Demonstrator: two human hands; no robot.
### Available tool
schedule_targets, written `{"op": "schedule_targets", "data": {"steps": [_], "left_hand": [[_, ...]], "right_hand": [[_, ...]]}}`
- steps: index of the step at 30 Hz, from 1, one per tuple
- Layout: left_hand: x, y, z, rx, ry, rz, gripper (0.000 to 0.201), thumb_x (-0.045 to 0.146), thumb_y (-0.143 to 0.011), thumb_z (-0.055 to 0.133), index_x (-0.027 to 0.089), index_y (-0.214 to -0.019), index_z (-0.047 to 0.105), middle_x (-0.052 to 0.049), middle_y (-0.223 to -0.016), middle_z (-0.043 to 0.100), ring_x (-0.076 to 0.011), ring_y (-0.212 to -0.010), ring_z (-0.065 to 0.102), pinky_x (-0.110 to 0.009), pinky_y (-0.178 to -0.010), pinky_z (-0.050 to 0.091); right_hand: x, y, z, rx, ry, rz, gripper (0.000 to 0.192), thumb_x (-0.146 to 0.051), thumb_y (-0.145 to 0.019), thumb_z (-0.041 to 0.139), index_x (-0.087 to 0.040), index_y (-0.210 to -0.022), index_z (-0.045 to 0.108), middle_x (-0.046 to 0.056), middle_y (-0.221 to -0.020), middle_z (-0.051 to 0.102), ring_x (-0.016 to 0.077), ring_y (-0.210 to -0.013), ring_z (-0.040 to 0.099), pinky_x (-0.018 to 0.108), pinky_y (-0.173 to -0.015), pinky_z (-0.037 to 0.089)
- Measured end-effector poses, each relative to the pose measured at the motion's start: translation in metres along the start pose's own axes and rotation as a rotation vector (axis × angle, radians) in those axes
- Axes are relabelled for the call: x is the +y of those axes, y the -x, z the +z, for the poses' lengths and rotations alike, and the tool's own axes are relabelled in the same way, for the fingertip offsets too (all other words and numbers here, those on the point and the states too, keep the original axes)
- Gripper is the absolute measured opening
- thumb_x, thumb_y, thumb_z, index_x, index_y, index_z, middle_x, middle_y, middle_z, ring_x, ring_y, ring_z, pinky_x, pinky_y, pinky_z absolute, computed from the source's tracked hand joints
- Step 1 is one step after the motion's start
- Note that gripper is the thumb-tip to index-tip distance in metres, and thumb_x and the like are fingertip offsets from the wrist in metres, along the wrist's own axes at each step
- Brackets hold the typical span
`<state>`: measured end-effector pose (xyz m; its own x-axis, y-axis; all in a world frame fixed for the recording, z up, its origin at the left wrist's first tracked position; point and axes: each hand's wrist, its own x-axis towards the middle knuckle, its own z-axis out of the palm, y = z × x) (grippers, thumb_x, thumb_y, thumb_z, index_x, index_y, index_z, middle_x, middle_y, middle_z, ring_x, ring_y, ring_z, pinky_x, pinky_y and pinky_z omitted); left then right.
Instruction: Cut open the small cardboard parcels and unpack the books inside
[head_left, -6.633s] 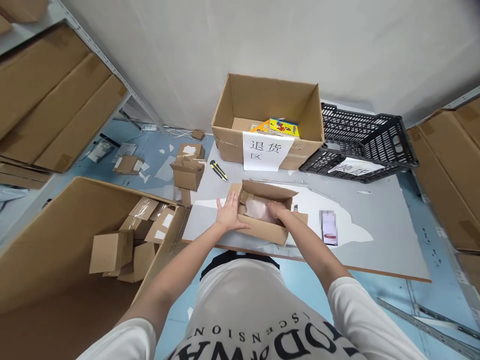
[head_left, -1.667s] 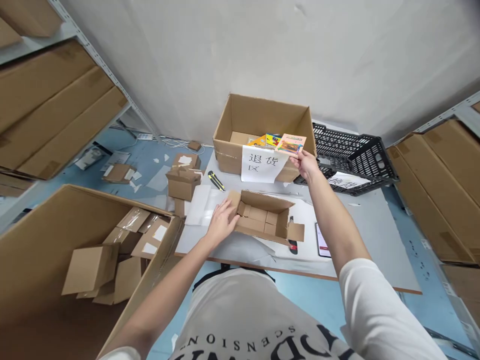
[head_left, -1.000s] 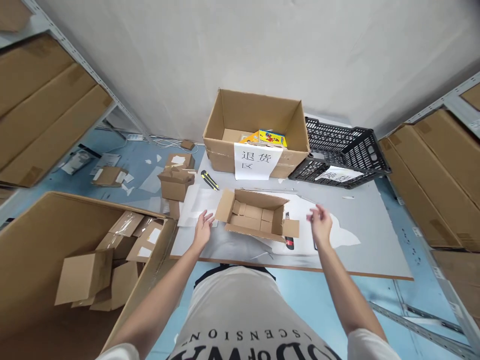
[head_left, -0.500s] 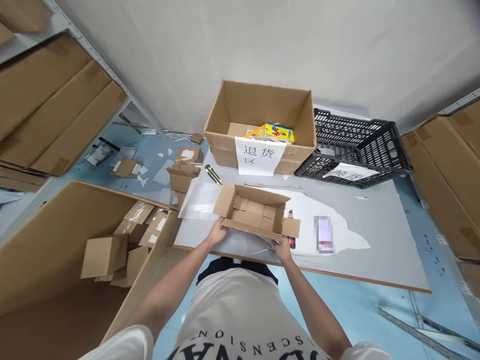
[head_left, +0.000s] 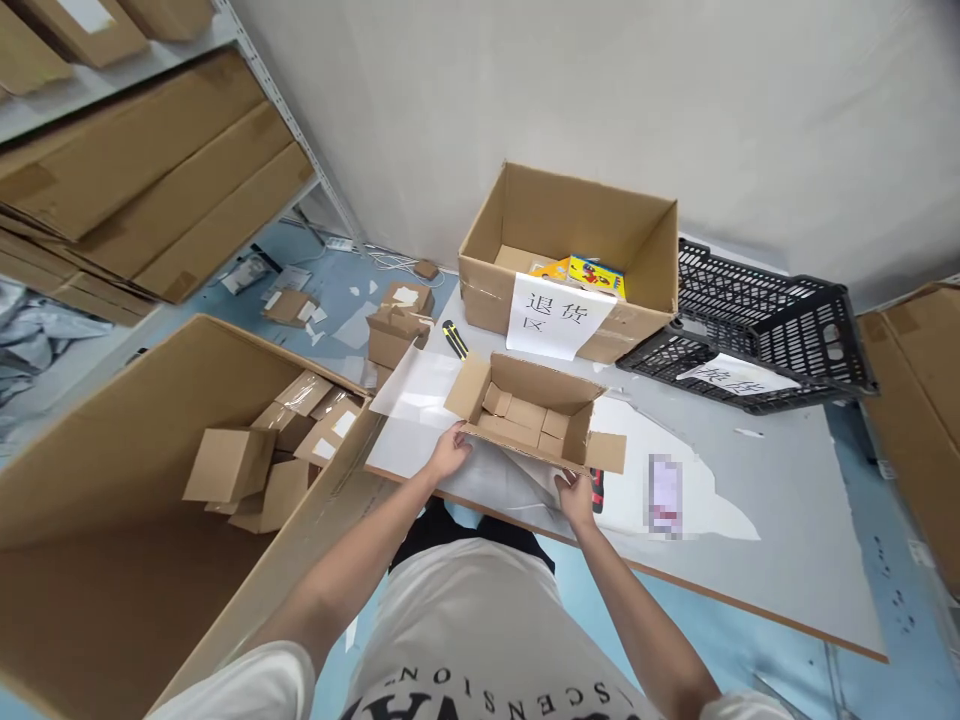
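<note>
An open, empty cardboard box (head_left: 517,420) sits between my hands over the front of the table, its end flaps folded outward. My left hand (head_left: 451,452) grips its near left corner, fingers under the edge. At the near right corner, my right hand (head_left: 576,497) is closed on the box's lower edge. Just right of that hand lies a red and black utility knife (head_left: 598,491), partly covered by the box. A yellow and black utility knife (head_left: 454,340) rests beyond the box's left flap. Pale sheeting lies under the box.
A large labelled carton (head_left: 480,300) with yellow packs (head_left: 596,275) stands at the back, beside a black plastic crate (head_left: 810,300). A blurred-out phone-like item (head_left: 665,497) lies on the table (head_left: 810,540). To the left, a big carton (head_left: 97,440) holds several small boxes (head_left: 232,465).
The view has turned left, so the scene sits further right in the picture. Both hands still hold the box, which is slightly shifted over the table.
</note>
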<state>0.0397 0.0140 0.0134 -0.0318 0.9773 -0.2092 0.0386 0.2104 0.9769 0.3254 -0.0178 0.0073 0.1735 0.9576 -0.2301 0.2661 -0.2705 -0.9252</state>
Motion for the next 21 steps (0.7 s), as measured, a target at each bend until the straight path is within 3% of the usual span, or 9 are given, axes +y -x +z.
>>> {"op": "schedule_targets", "data": {"steps": [4,8,11,16,21], "left_hand": [[0.004,0.006,-0.017,0.004,0.116,-0.015,0.05,0.013,-0.06,0.055,0.019,-0.11,0.056,-0.009,-0.125,0.056,-0.0264,-0.123,0.047,-0.043,-0.106,0.032],[0.011,0.003,-0.057,0.067,0.153,-0.007,0.053,0.011,-0.059,0.057,0.018,-0.112,0.055,-0.011,-0.128,0.053,-0.027,-0.12,0.049,-0.043,-0.103,0.036],[0.025,-0.011,-0.105,0.16,0.151,0.021,0.055,0.01,-0.058,0.061,0.018,-0.112,0.056,-0.011,-0.127,0.055,-0.0276,-0.119,0.05,-0.044,-0.102,0.036],[0.053,-0.049,-0.192,0.317,0.233,-0.049,0.066,0.004,-0.055,0.06,0.018,-0.119,0.054,-0.009,-0.126,0.057,-0.0253,-0.117,0.052,-0.041,-0.103,0.037],[0.072,-0.075,-0.25,0.451,0.327,-0.117,0.072,0.006,-0.062,0.054,0.02,-0.132,0.042,-0.011,-0.135,0.049,-0.0232,-0.122,0.048,-0.038,-0.099,0.04]], "right_hand": [[-0.014,0.013,0.008,0.058,-0.042,0.015,0.045,-0.031,-0.067,0.058,-0.023,-0.111,0.048,0.012,-0.117,0.058,0.0261,-0.104,0.06,0.043,-0.084,0.049],[-0.035,0.02,0.043,-0.004,-0.098,-0.012,0.045,-0.029,-0.068,0.059,-0.023,-0.111,0.045,0.013,-0.117,0.057,0.0253,-0.105,0.06,0.042,-0.085,0.05],[-0.061,0.01,0.092,-0.087,-0.157,-0.066,0.051,-0.028,-0.068,0.06,-0.024,-0.116,0.045,0.013,-0.124,0.054,0.0251,-0.109,0.057,0.044,-0.089,0.048],[-0.113,-0.022,0.192,-0.269,-0.23,-0.095,0.067,-0.024,-0.063,0.066,-0.024,-0.126,0.043,0.012,-0.134,0.047,0.025,-0.117,0.051,0.047,-0.1,0.039],[-0.162,-0.06,0.274,-0.384,-0.294,-0.129,0.08,-0.028,-0.058,0.071,-0.023,-0.131,0.04,0.012,-0.141,0.04,0.0257,-0.127,0.042,0.046,-0.107,0.031]]}}
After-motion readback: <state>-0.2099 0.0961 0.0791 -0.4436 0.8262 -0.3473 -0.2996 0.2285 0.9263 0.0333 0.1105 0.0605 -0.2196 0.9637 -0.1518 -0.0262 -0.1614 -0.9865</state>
